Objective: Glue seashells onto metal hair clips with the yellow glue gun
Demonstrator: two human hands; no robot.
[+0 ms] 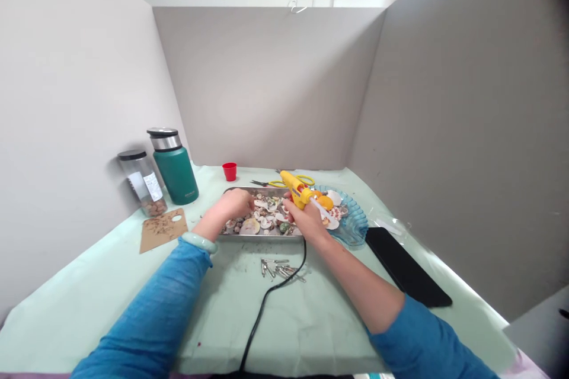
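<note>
My right hand [303,218] is wrapped round the handle of a yellow hot glue gun [294,187], which it holds above the right end of a metal tray [262,237]. A whitish glue stick [320,206] pokes out of the gun's back, and its black cord [272,290] runs down to the front edge of the table. Over the tray's left part, my left hand [237,203] reaches down among small seashells [267,222] with its fingers curled; their tips are partly hidden, and whatever they pinch does not show.
A blue glass dish [357,226] with larger shells stands at right, near a black flat slab [406,269]. Metal clips [281,269] lie in front. Behind are yellow-handled scissors [275,184] and a red cup [230,172]. A green bottle [175,174], jar [143,183] and brown card [163,230] occupy the left.
</note>
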